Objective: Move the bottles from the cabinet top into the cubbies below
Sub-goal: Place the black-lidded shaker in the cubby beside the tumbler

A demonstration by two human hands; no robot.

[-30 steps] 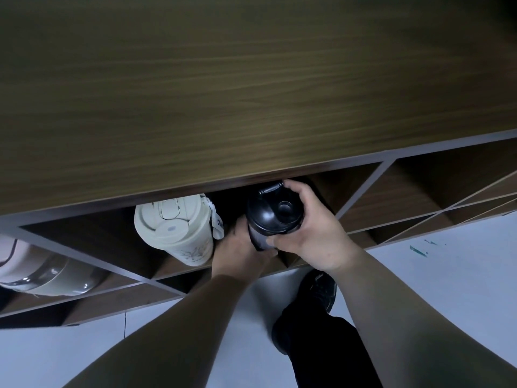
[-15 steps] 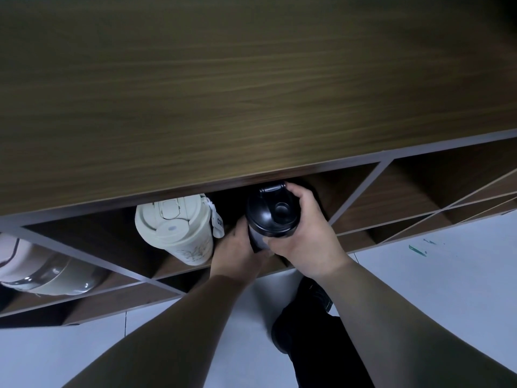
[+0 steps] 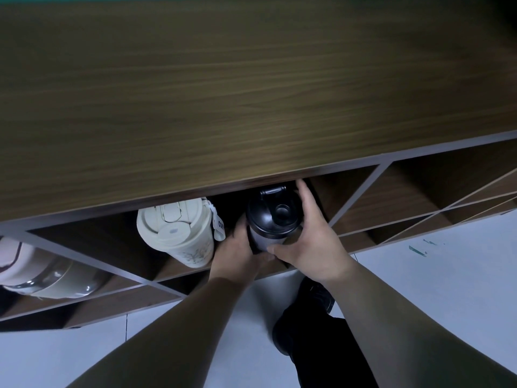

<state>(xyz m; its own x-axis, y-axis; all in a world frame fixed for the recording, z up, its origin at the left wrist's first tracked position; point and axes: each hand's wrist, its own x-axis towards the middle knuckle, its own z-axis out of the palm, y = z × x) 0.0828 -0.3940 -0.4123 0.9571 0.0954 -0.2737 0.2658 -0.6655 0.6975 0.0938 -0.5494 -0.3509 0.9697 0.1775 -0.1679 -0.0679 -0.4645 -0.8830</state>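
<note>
Cabinet top (image 3: 223, 93): brown wood-grain finish, matt, smooth. Cubby dividers (image 3: 361, 191): same wood look, pale edge strips. Black bottle (image 3: 272, 217): smooth plastic-looking lid, slight sheen. Cream bottle (image 3: 179, 231): matt plastic-looking lid, white strap (image 3: 218, 225) with print. Far-left bottle (image 3: 56, 278): glossy, reflective band. Floor (image 3: 447, 275): pale, smooth, low sheen.

Black-lidded bottle (image 3: 272, 219), cream bottle (image 3: 179, 233), dark wood-grain cabinet top (image 3: 223, 93), pale grey floor (image 3: 447, 275)
</note>
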